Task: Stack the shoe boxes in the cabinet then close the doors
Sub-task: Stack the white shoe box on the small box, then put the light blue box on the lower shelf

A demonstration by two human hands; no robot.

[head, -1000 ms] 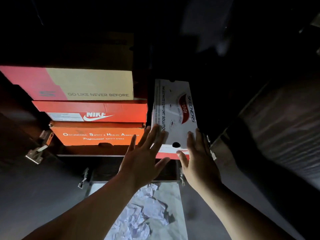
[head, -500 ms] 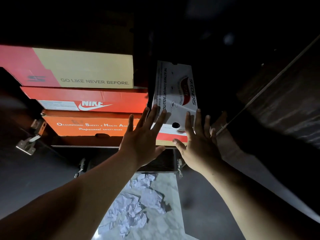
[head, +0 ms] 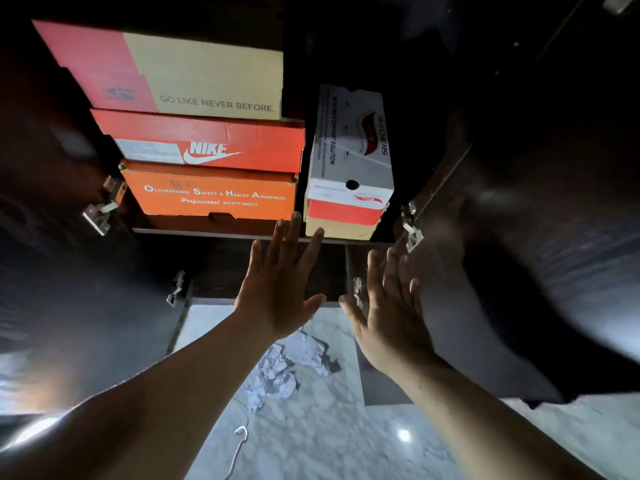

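Three shoe boxes lie stacked on the cabinet shelf (head: pixel 221 233): an orange safety-shoe box (head: pixel 211 194) at the bottom, a red Nike box (head: pixel 207 142) on it, and a pink and tan box (head: pixel 173 71) on top. A white Skechers box (head: pixel 349 157) stands on end to their right. My left hand (head: pixel 280 289) hangs just below the shelf edge with fingers spread, holding nothing. My right hand (head: pixel 391 306) is beside it, also spread and apart from the boxes.
Both dark cabinet doors stand swung out, the left door (head: pixel 69 289) and the right door (head: pixel 519 271), with metal hinges (head: pixel 98 209) showing. Crumpled white paper (head: pixel 287 368) and a thin cord (head: pixel 239 448) lie on the marble floor (head: pixel 329 438) below.
Both hands have come off the white Skechers box and dropped below the shelf edge. The box stays standing on end in the cabinet. The camera has moved closer.
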